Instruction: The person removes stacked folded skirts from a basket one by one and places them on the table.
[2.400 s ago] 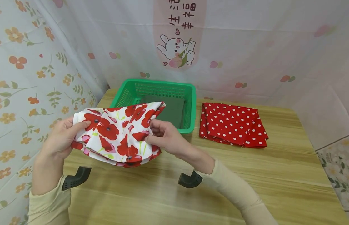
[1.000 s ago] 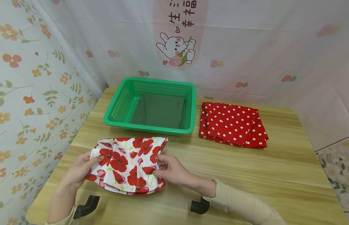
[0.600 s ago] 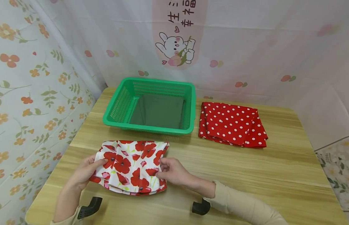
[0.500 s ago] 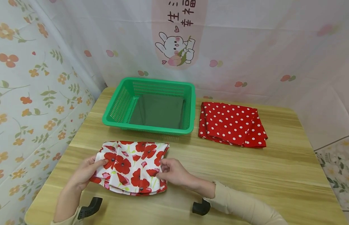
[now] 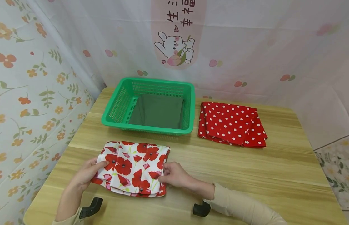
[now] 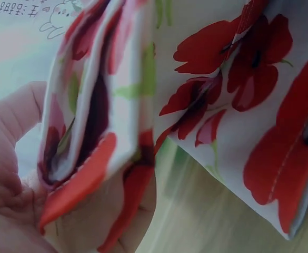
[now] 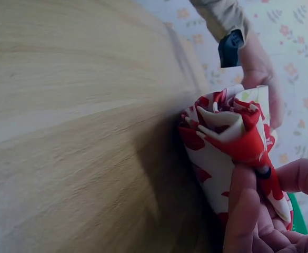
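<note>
So, far left, a flower-printed curtain (image 5: pixel 11 131) hangs beyond the left side of the green basket (image 5: pixel 121 125). Next in, the left hand (image 5: pixel 85 175), nearer the camera than the basket and off its front left corner: thumb on top, fingers tucked underneath, a snug pinch on the left edge of the poppy cloth (image 5: pixel 137 168)! And that cloth, white splashed with red, folded in several layers, is right in front of the basket, apart from it; whether it touches the bench (image 5: pixel 247 168), I can't tell. Inside the basket, a dark flat piece (image 5: pixel 158 111) lies on the bottom; behind, a rabbit print (image 5: pixel 174 47). Then the right hand (image 5: pixel 175 175), in front of the basket's right end, thumb and curled fingers nipping the cloth's right edge. Finally, right of the basket, a folded polka-dot cloth (image 5: pixel 229 123), flat on the bench
</note>
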Demonstrator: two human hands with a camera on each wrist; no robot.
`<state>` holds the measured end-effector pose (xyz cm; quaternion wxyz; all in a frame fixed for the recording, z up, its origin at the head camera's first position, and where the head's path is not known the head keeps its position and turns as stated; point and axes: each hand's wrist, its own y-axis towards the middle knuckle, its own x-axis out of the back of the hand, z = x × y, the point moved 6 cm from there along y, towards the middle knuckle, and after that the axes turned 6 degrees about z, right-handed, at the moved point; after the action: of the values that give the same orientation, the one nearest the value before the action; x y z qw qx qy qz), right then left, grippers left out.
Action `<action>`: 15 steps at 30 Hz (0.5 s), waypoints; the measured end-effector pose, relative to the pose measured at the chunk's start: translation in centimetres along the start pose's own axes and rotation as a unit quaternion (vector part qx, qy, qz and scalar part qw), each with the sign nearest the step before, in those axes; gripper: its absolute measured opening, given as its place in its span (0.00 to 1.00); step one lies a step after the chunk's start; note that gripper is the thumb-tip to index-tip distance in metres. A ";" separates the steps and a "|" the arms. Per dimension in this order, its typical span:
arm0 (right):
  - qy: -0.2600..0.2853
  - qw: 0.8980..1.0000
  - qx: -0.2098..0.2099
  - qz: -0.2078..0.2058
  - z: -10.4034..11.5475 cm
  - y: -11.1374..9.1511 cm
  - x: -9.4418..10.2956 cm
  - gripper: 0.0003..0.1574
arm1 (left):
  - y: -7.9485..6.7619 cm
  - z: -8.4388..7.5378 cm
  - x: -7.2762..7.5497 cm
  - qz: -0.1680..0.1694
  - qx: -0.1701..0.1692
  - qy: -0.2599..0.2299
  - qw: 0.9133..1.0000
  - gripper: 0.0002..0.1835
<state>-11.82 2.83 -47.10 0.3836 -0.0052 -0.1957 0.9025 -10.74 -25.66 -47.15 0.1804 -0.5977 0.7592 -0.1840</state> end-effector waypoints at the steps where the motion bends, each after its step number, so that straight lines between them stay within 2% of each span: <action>1: 0.002 1.000 -0.007 0.003 -0.3 0.0 -0.1 0.13 | 0.0 0.1 0.1 -0.005 0.005 0.005 1.000 0.08; 8: 0.016 0.999 -0.043 0.030 -1.6 0.1 -0.6 0.05 | 0.2 0.7 0.3 -0.026 0.020 0.058 0.998 0.13; 15: 0.019 0.998 -0.055 0.033 -2.2 0.2 -0.7 0.05 | 0.1 0.7 0.5 -0.041 0.019 0.128 0.991 0.19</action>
<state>-11.09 3.01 -49.29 0.3562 -0.0503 -0.2371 0.9024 -10.56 -26.13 -47.80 0.0850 -0.5965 0.7471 -0.2807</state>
